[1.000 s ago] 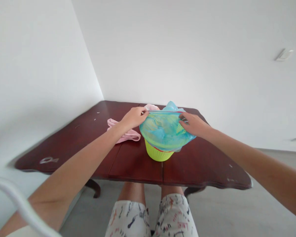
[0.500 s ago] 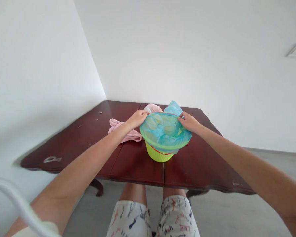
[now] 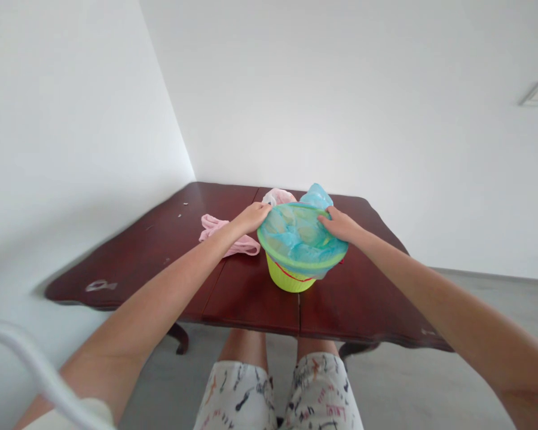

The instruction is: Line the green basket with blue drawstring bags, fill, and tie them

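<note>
A yellow-green plastic bin [image 3: 291, 280] stands on the dark red table, lined with a thin translucent blue trash bag [image 3: 298, 239] whose edge is folded over the rim. A red drawstring shows around the outside, below the rim. My left hand [image 3: 256, 216] is closed on the bag's edge at the far left of the rim. At the far right of the rim, my right hand [image 3: 339, 224] grips the bag with the thumb inside the opening and the other fingers outside, partly hidden.
Left of the bin lies a crumpled pink cloth [image 3: 242, 243]. Behind it are a pink-and-white plastic bundle [image 3: 278, 196] and a blue plastic bundle [image 3: 317, 194]. The wooden table [image 3: 161, 263] stands against white walls. A white cable-like curve [image 3: 36, 358] crosses the lower left.
My right thumb has moved inward over the rim, pressing the bag's edge there. My left hand stays on the left rim. The view has shifted slightly.
</note>
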`<state>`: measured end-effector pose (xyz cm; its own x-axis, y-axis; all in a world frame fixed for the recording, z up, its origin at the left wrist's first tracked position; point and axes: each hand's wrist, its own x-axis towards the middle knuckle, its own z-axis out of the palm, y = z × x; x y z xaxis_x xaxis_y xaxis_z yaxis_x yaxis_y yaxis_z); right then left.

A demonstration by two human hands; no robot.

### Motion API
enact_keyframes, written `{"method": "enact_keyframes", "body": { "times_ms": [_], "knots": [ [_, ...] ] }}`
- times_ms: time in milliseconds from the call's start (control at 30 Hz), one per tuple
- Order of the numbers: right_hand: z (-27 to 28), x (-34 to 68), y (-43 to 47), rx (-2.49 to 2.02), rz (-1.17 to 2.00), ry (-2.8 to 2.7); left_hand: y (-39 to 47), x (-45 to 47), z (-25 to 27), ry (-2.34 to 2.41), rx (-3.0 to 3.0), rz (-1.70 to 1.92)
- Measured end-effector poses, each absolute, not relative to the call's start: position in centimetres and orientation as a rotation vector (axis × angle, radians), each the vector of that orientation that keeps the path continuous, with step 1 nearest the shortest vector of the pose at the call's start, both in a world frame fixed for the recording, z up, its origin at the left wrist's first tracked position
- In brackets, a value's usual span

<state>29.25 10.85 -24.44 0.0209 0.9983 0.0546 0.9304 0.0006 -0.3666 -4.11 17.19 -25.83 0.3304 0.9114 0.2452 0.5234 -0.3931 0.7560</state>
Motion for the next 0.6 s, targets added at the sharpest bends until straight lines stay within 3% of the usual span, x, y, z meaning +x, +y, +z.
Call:
{"method": "enact_keyframes", "body": {
  "times_ms": [600],
  "knots": [
    [-23.1, 26.5, 11.7, -2.313, 0.101, -2.074, 17.6, -3.7, -26.0, 1.292, 1.942, 0.877]
  ]
}}
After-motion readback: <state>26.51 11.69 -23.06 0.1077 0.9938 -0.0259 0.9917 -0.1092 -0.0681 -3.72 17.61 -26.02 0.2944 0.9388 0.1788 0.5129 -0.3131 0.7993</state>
